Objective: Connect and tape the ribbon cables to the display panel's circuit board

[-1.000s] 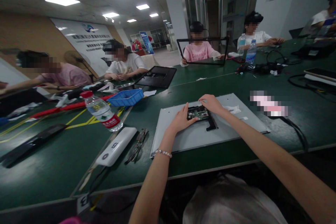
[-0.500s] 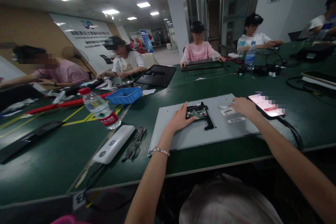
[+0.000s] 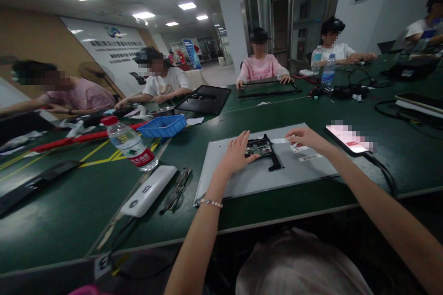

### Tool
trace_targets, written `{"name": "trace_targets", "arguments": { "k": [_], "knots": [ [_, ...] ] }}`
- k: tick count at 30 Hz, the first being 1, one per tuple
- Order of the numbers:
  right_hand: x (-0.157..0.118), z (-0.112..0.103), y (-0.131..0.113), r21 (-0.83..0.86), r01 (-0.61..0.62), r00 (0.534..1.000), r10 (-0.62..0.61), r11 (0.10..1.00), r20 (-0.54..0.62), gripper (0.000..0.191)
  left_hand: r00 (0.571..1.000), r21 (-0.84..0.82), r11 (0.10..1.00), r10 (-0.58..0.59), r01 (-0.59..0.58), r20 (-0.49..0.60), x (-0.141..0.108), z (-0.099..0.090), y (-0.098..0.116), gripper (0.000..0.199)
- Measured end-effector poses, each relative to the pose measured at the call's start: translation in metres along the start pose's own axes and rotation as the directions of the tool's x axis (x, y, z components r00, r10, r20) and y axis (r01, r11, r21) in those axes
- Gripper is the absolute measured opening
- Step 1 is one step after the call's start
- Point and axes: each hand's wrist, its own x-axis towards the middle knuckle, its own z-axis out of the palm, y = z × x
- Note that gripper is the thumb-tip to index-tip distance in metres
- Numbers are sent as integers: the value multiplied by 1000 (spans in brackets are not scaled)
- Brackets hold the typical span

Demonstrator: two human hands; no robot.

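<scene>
circuit board by left hand, panel beneath

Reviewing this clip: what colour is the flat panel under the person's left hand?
The panel is light grey; it shows best in the head view, the only one.

Pale beaded bracelet, left wrist
</scene>
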Motion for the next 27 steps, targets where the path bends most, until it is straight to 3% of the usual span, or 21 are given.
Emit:
{"name": "trace_targets", "arguments": {
  "k": [4,10,15,19,25,27],
  "knots": [
    [-4,18,-5,-39,36,987,-30,999,155,20,987,20,991,130,-129,-92,0,-11,20,60],
    [0,33,6,-124,145,977,-122,982,174,24,963,-40,964,258,-261,-75,1,-7,43,36],
    [0,35,9,-148,172,969,-140,974,203,26,936,-145,930,348,-339,45,0,-1,55,36],
    [-2,34,6,-219,209,967,-167,953,193,22,920,-138,926,369,-351,134,0,2,60,40],
    [2,28,11,-341,211,977,-188,916,100,20,918,-124,930,364,-347,157,1,0,61,41],
    [3,27,13,-349,220,974,-189,911,122,20,918,-125,932,359,-341,167,1,-1,62,41]
  ]
}}
